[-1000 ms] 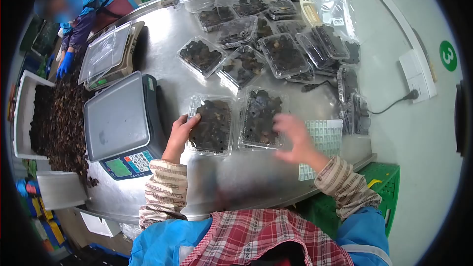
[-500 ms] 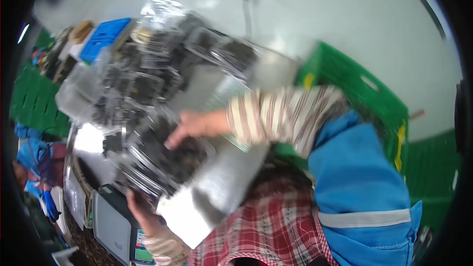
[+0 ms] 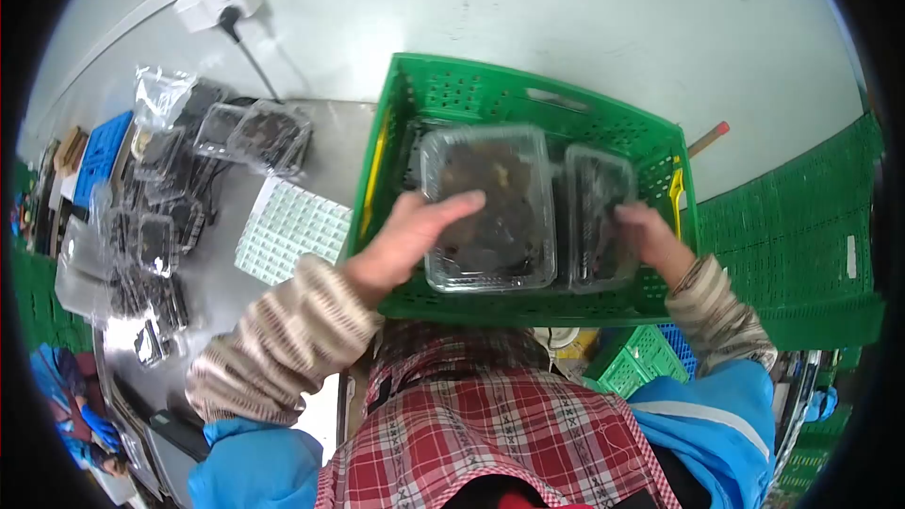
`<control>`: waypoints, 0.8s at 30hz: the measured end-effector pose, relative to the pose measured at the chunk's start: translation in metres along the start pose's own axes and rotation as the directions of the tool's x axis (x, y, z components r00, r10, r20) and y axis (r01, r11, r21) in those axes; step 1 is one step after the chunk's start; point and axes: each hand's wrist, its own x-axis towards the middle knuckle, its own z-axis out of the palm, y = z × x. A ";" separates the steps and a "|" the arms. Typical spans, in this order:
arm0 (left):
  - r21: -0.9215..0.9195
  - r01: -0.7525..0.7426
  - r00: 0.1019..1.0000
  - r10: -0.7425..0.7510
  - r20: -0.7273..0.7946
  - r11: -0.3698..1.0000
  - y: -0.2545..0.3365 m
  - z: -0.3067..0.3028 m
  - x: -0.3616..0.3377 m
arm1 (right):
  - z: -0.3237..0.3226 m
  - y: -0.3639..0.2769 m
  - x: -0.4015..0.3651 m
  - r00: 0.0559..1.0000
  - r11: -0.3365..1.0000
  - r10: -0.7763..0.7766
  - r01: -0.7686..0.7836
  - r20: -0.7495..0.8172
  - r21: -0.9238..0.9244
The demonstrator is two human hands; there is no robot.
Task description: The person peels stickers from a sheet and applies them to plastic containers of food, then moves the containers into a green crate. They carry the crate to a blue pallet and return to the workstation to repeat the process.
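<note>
A clear plastic clamshell box (image 3: 495,217) with dark brown contents lies lid up inside a green crate (image 3: 528,75). My left hand (image 3: 410,236) grips its left side, thumb across the lid and the other fingers hidden beneath or beside it. Right of it is a second clamshell box (image 3: 600,217), tilted, also with dark contents. My right hand (image 3: 650,234) is closed at its right side, slightly blurred, its fingers partly out of sight. More boxes seem to lie lower in the crate, mostly covered.
Several filled clamshell boxes (image 3: 156,245) crowd the metal table's left side. A label sheet (image 3: 294,231) lies beside the crate. A plugged-in cable (image 3: 250,61) hangs from the wall socket. Green crates (image 3: 792,226) stand at right. Another person (image 3: 71,405) wearing blue gloves is at far left.
My view has swung right, from the table's stack of boxes to the green crate. Both hands have moved from that stack to boxes inside the crate.
</note>
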 end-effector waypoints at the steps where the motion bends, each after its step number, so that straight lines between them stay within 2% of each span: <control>1: 0.046 0.086 0.996 -0.087 0.007 0.995 -0.016 0.011 0.024 | -0.019 0.012 0.000 1.000 1.000 -0.001 0.001 -0.008 0.015; 3: 0.252 0.162 0.986 -0.164 -0.013 0.954 -0.069 0.016 0.072 | -0.044 0.036 0.001 0.968 0.977 0.212 -0.212 -0.135 0.014; 4: 0.435 0.308 0.951 -0.259 -0.171 0.846 -0.119 0.002 0.113 | -0.055 0.045 0.004 0.966 0.976 0.219 -0.217 -0.138 0.034; 5: 0.440 0.323 0.946 -0.271 -0.178 0.838 -0.126 0.016 0.116 | -0.066 0.052 0.010 0.946 0.936 0.192 -0.256 -0.260 -0.240; 6: 0.717 0.222 0.969 -0.068 -0.237 0.661 -0.130 0.035 0.115 | -0.077 0.057 0.013 0.922 0.817 0.131 -0.309 -0.364 -0.488; 7: 0.911 0.145 0.966 0.141 -0.214 0.386 -0.131 0.050 0.116 | -0.085 0.059 0.015 0.922 0.822 0.143 -0.314 -0.361 -0.475; 8: 0.957 0.080 0.907 0.377 -0.186 0.280 -0.131 0.058 0.114 | -0.088 0.061 0.017 0.896 0.803 0.060 -0.305 -0.440 -0.513; 9: 0.956 0.084 0.909 0.371 -0.189 0.281 -0.127 0.058 0.110 | -0.086 0.063 0.016 0.859 0.772 -0.034 -0.302 -0.511 -0.559; 10: 0.840 0.093 0.953 0.198 -0.231 0.535 -0.113 0.056 0.108 | -0.089 0.062 0.015 0.864 0.772 -0.034 -0.296 -0.502 -0.563; 11: 0.657 0.133 0.975 0.019 -0.220 0.742 -0.103 0.052 0.108 | -0.099 0.058 0.012 0.878 0.840 -0.042 -0.227 -0.476 -0.492; 13: 0.659 0.160 0.965 0.023 -0.261 0.735 -0.092 0.038 0.103 | -0.126 0.050 0.000 0.884 0.938 -0.072 -0.097 -0.462 -0.332; 14: 0.687 0.124 0.965 0.073 -0.251 0.716 -0.077 0.028 0.093 | -0.139 0.047 -0.011 0.875 0.968 -0.089 -0.036 -0.475 -0.248; 15: 0.715 0.090 0.963 0.122 -0.239 0.693 -0.066 0.014 0.083 | -0.146 0.046 -0.021 0.883 0.968 -0.084 -0.038 -0.462 -0.248; 17: 0.544 0.103 0.970 0.036 -0.239 0.833 -0.057 -0.025 0.065 | -0.152 0.049 -0.035 0.828 0.966 -0.017 -0.131 -0.561 -0.223; 18: 0.664 0.208 0.939 0.043 -0.340 0.718 -0.066 -0.044 0.064 | -0.149 0.054 -0.033 0.836 0.965 -0.014 -0.132 -0.548 -0.227; 19: 0.660 0.216 0.934 0.044 -0.355 0.720 -0.073 -0.046 0.062 | -0.146 0.062 -0.028 0.844 0.949 0.045 -0.203 -0.535 -0.242; 20: 0.831 0.337 0.906 0.089 -0.414 0.442 -0.078 -0.042 0.062 | -0.140 0.068 -0.025 0.847 0.927 0.104 -0.273 -0.522 -0.259; 21: 0.884 0.450 0.872 0.153 -0.465 0.124 -0.085 -0.037 0.063 | -0.136 0.067 -0.024 0.827 0.854 0.114 -0.365 -0.551 -0.370; 22: 0.921 0.386 0.921 0.032 -0.388 0.052 -0.087 -0.039 0.066 | -0.130 0.068 -0.017 0.819 0.759 0.111 -0.435 -0.562 -0.485; 23: 0.951 0.310 0.946 -0.097 -0.309 -0.005 -0.085 -0.039 0.069 | -0.140 0.080 -0.021 0.842 0.777 0.145 -0.422 -0.520 -0.467; 24: 0.942 0.333 0.936 -0.111 -0.335 -0.033 -0.083 -0.030 0.068 | -0.161 0.096 -0.021 0.875 0.786 0.176 -0.401 -0.452 -0.470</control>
